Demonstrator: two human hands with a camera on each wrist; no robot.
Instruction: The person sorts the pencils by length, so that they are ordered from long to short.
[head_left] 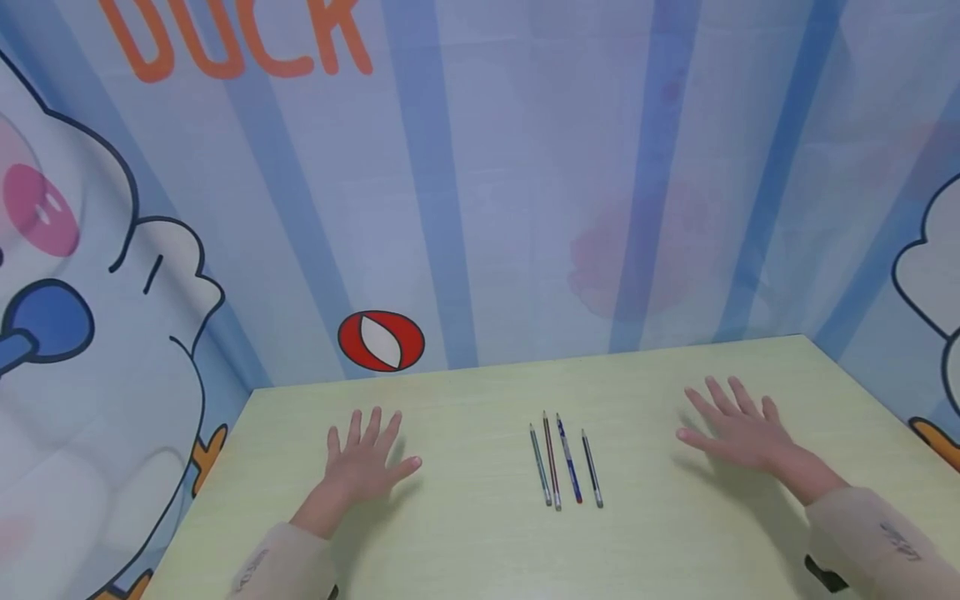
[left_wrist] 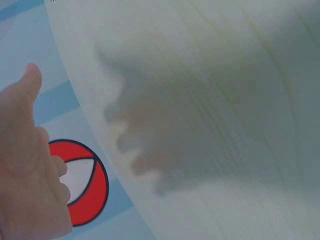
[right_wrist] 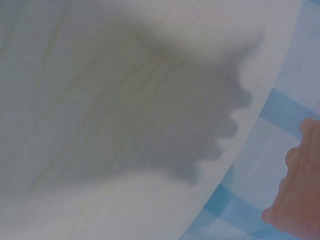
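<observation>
A: What is filling the foreground?
B: Two pale sleeves [head_left: 285, 562] are reaching in. Beyond the cuffs, the left hand [head_left: 363, 467] and right hand [head_left: 742, 433] are hovering over the light table [head_left: 465, 450], fingers spreading wide, palms facing down, neither gripping anything.
A: And the pencils [head_left: 567, 457]?
B: Four are lying on the tabletop between the hands, well apart from both, tips pointing away from the person. The teal pencil [head_left: 540, 465] and dark red pencil [head_left: 551, 460] are resting just beside each other; the blue pencil and black pencil [head_left: 592, 468] are lying to their right.
A: What could be going wrong from here?
B: Slim barrels look ready for rolling if a fingertip or cuff is brushing them. Fingers pinching one could be catching its neighbour, so tightly are they lying.
A: Farthest back?
B: A blue striped backdrop [head_left: 517, 208] is hanging behind the table.
</observation>
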